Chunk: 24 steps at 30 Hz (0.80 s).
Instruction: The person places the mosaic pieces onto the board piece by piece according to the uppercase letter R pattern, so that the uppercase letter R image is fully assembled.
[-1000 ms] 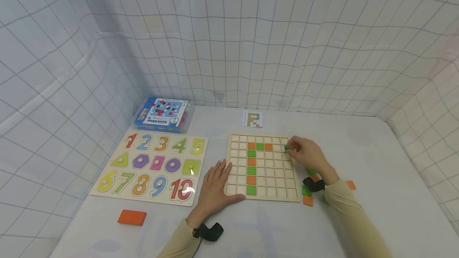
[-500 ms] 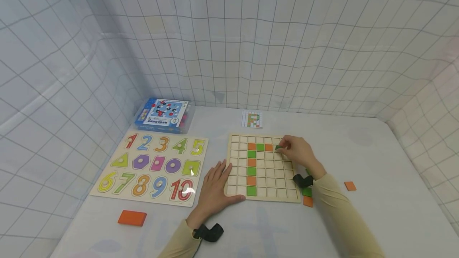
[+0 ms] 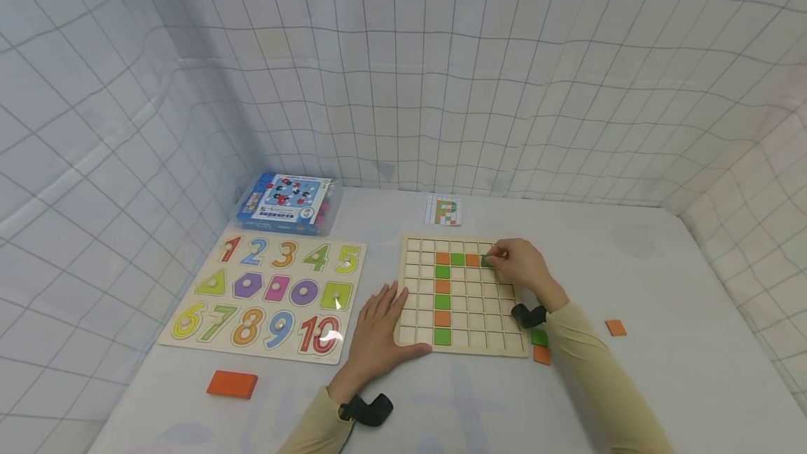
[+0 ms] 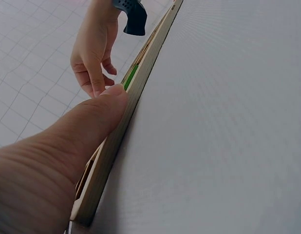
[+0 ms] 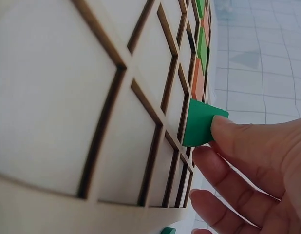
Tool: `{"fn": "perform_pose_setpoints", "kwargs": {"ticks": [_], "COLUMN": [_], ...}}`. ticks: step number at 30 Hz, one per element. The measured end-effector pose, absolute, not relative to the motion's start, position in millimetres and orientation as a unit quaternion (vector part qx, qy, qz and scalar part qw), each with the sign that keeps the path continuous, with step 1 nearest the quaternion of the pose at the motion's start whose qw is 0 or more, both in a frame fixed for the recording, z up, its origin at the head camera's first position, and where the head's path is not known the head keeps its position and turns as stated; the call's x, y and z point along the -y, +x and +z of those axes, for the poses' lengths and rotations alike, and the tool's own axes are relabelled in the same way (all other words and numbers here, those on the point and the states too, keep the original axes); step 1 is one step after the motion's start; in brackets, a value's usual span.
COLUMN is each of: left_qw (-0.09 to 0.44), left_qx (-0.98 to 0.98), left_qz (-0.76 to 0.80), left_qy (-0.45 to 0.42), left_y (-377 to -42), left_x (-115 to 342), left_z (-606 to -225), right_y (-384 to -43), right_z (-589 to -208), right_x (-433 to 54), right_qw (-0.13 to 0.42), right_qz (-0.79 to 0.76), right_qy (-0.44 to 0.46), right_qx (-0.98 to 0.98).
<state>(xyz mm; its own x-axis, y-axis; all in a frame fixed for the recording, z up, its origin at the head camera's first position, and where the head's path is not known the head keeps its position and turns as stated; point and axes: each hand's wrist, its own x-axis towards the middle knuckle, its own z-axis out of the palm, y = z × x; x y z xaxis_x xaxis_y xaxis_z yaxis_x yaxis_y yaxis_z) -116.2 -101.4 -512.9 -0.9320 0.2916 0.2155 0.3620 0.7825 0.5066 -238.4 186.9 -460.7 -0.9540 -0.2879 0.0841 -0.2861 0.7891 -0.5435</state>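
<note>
A wooden grid board [image 3: 462, 351] lies in front of me, with orange and green square tiles in a column and along a row near its top. My right hand [image 3: 522, 262] pinches a green tile [image 5: 199, 124] between thumb and fingers. That tile stands tilted at a cell just right of the row's last orange tile [image 3: 472, 260]. My left hand [image 3: 375, 333] lies with fingers spread at the board's left edge. Its thumb [image 4: 104, 105] rests along the near edge, close to a green tile [image 4: 131, 77].
Loose green [image 3: 539, 337] and orange [image 3: 541, 354] tiles lie right of the board, another orange tile [image 3: 616, 328] farther out. A pattern card [image 3: 443, 209] lies behind the board. To the left are a number puzzle [image 3: 261, 294], a boxed set [image 3: 288, 203] and an orange block [image 3: 232, 384].
My right hand has moved left across the board with the green tile, bringing it down to the cell beside the orange one. My left hand has stayed in place.
</note>
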Motion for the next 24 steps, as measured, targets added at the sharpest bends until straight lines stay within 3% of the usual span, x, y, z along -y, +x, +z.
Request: {"fn": "perform_pose_setpoints", "kwargs": {"ticks": [17, 24], "left_qw": [0.057, 0.053], "left_qx": [0.944, 0.944], "left_qz": [-0.276, -0.280], "left_qy": [-0.170, -0.169], "left_y": [-116.3, -116.5], "left_x": [101.6, 101.4], "left_z": [-513.1, -512.1], "right_y": [-237.5, -238.4], "right_z": [-454.3, -456.4], "right_x": [-180.6, -187.6], "right_qw": [0.013, 0.025], "right_qz": [-0.228, -0.241], "right_qy": [-0.114, -0.137], "right_qx": [-0.967, -0.960]}}
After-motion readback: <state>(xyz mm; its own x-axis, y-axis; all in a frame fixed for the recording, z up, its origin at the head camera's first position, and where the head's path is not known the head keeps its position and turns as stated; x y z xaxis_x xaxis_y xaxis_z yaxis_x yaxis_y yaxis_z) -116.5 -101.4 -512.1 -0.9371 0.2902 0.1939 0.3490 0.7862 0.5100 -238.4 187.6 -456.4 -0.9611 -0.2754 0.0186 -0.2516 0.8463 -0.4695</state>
